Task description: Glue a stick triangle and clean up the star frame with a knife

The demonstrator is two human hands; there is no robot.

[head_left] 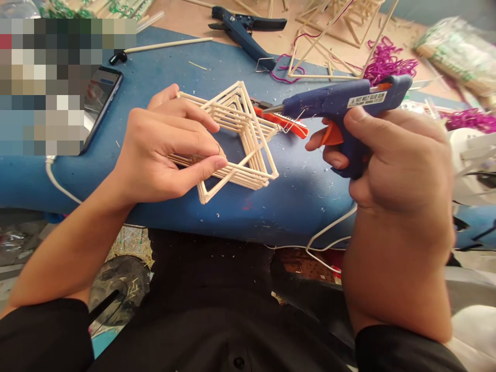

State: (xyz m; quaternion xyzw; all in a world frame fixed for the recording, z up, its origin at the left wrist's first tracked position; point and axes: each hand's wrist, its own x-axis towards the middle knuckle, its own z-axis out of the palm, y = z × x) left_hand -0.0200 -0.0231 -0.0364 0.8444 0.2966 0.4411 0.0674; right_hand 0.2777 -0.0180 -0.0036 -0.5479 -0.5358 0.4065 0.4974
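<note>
A layered frame of thin wooden sticks (253, 150) stands over the blue work surface (298, 201). My left hand (166, 150) is closed on its left side, thumb and forefinger pinching near a stick joint; the exact contact is partly hidden by the fingers. My right hand (399, 160) is wrapped round a blue hot glue gun (325, 101), with fingers by its orange trigger. The gun's metal nozzle points left, near the frame's upper right side. Behind the frame and below the nozzle lies an orange-handled tool (294, 126).
A dark blue cutter (248, 41) lies at the back. Beyond are more stick frames (337, 62), purple string (387, 62) and bagged sticks (457, 51). A phone (103, 103) lies at left. A white cable (329, 227) hangs along the front edge.
</note>
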